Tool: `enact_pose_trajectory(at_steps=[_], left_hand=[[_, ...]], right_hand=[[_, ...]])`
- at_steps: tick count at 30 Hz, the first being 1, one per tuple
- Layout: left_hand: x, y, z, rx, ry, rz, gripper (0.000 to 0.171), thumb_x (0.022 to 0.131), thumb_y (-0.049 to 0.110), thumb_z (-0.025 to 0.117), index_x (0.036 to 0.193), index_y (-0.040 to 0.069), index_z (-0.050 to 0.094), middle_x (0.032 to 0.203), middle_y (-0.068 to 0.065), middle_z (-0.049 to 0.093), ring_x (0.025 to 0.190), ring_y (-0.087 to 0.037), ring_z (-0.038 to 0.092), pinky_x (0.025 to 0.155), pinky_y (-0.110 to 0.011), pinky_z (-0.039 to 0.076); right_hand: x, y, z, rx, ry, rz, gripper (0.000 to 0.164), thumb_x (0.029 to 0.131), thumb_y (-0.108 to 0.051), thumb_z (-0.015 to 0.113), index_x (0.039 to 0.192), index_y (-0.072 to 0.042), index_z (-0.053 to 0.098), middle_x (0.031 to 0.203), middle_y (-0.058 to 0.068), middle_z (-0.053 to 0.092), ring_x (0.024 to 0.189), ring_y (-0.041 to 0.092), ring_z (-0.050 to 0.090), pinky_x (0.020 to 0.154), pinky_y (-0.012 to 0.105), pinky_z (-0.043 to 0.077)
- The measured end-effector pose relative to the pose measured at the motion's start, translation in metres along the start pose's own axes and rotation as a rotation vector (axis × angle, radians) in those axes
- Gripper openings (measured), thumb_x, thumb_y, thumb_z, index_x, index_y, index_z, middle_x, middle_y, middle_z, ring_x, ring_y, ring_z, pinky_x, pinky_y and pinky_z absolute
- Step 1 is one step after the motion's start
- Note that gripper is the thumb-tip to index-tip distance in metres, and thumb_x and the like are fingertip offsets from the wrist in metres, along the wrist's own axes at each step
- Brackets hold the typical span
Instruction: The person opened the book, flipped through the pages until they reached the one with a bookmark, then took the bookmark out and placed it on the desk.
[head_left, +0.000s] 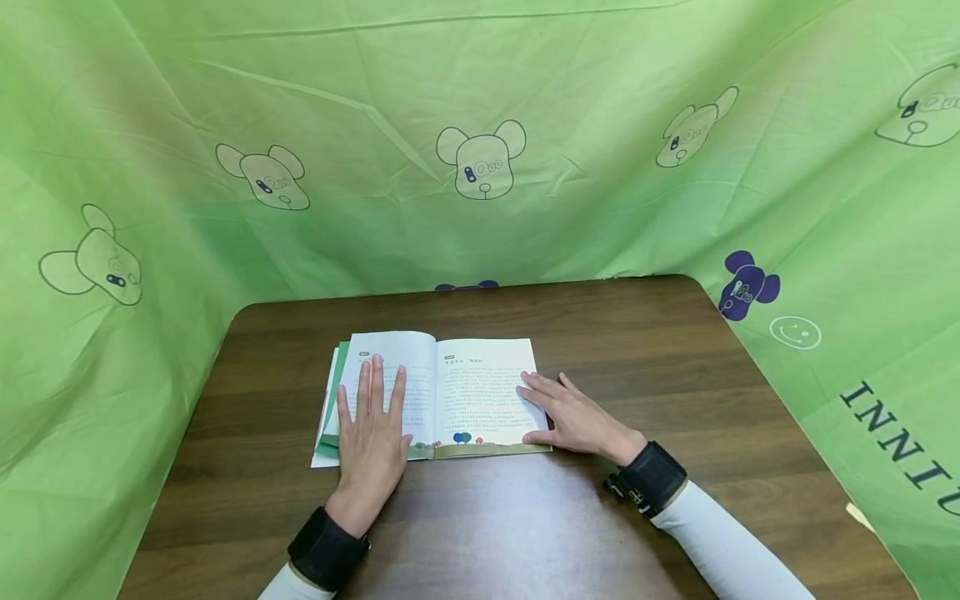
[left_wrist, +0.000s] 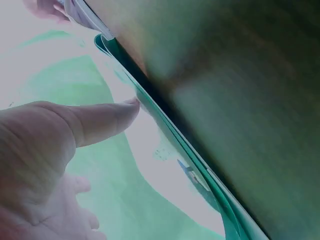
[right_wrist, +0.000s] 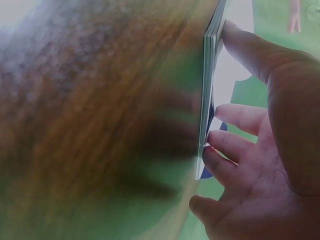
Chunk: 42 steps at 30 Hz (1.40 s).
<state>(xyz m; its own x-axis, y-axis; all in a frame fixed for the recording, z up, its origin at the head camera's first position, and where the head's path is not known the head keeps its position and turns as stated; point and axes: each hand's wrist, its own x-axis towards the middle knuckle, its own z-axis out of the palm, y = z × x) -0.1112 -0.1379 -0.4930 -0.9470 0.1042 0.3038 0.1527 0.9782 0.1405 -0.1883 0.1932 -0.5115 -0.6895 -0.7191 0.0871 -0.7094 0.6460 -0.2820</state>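
Note:
An open book (head_left: 487,400) lies on the table, printed text on both pages and a coloured drawn strip along the bottom. My left hand (head_left: 372,442) rests flat on the left page with fingers spread. In the left wrist view its thumb (left_wrist: 105,120) lies on the page close to the book's lower edge. At the right page's outer edge is my right hand (head_left: 573,417), its fingertips and thumb touching the paper. The right wrist view shows the thumb (right_wrist: 250,50) and fingers along the edge of the stacked pages (right_wrist: 209,90).
Under the book's left side, green and white sheets or covers (head_left: 330,408) stick out. The brown wooden table (head_left: 637,333) has rounded far corners. Green cloth (head_left: 360,233) with mouse-like cartoon heads hangs behind it and at both sides. Each wrist wears a black band (head_left: 654,477).

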Motion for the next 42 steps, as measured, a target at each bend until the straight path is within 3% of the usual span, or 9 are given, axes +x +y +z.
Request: enact_pose_trajectory(at_steps=[8, 14, 18, 21, 29, 42], left_hand=[[0.000, 0.001, -0.003, 0.038, -0.117, 0.035, 0.100, 0.072, 0.020, 0.083, 0.157, 0.017, 0.029, 0.165, -0.020, 0.009, 0.150, -0.037, -0.001, 0.115, -0.063, -0.003], [-0.004, 0.002, -0.002, 0.062, -0.225, 0.089, 0.077, 0.084, 0.023, 0.072, 0.153, 0.026, 0.039, 0.164, -0.013, 0.017, 0.150, -0.036, 0.003, 0.114, -0.064, 0.001], [-0.008, 0.004, -0.003, 0.066, -0.266, 0.127, 0.061, 0.090, 0.024, 0.065, 0.149, 0.025, 0.048, 0.161, -0.010, 0.030, 0.149, -0.037, 0.013, 0.113, -0.066, 0.008], [-0.011, 0.005, -0.004, 0.054, -0.305, 0.115, 0.057, 0.093, 0.028, 0.060, 0.148, 0.023, 0.048, 0.159, -0.009, 0.034, 0.148, -0.036, 0.019, 0.113, -0.065, 0.013], [-0.013, 0.008, -0.005, -0.057, -0.451, 0.023, 0.066, 0.097, 0.049, 0.048, 0.154, 0.018, 0.038, 0.162, -0.010, 0.026, 0.147, -0.036, 0.021, 0.109, -0.068, 0.022], [-0.013, 0.013, -0.003, -0.084, -0.507, -0.015, 0.081, 0.092, 0.062, 0.047, 0.156, 0.016, 0.031, 0.164, -0.012, 0.021, 0.148, -0.038, 0.018, 0.103, -0.075, 0.022]], right_hand=[[0.000, -0.001, -0.001, -0.001, 0.013, -0.008, 0.084, 0.083, -0.059, 0.064, 0.146, -0.005, 0.048, 0.155, 0.016, 0.039, 0.142, 0.028, 0.036, 0.111, 0.063, 0.024], [-0.001, -0.001, 0.000, -0.005, 0.029, -0.017, 0.084, 0.083, -0.058, 0.065, 0.144, -0.003, 0.049, 0.154, 0.018, 0.040, 0.141, 0.030, 0.037, 0.110, 0.065, 0.025], [0.000, -0.001, 0.000, 0.000, 0.027, -0.013, 0.083, 0.082, -0.057, 0.066, 0.145, -0.004, 0.049, 0.154, 0.017, 0.040, 0.141, 0.029, 0.037, 0.110, 0.064, 0.025], [0.000, -0.001, 0.000, 0.004, 0.028, -0.013, 0.083, 0.083, -0.057, 0.066, 0.145, -0.005, 0.049, 0.154, 0.017, 0.040, 0.141, 0.029, 0.037, 0.110, 0.064, 0.025], [-0.001, 0.000, 0.000, 0.015, 0.035, -0.023, 0.083, 0.083, -0.056, 0.066, 0.145, -0.004, 0.049, 0.154, 0.018, 0.040, 0.141, 0.031, 0.037, 0.109, 0.065, 0.024], [0.000, 0.000, -0.006, 0.055, -0.006, 0.001, 0.082, 0.083, -0.054, 0.067, 0.146, -0.005, 0.048, 0.155, 0.016, 0.039, 0.143, 0.028, 0.035, 0.111, 0.064, 0.022]])
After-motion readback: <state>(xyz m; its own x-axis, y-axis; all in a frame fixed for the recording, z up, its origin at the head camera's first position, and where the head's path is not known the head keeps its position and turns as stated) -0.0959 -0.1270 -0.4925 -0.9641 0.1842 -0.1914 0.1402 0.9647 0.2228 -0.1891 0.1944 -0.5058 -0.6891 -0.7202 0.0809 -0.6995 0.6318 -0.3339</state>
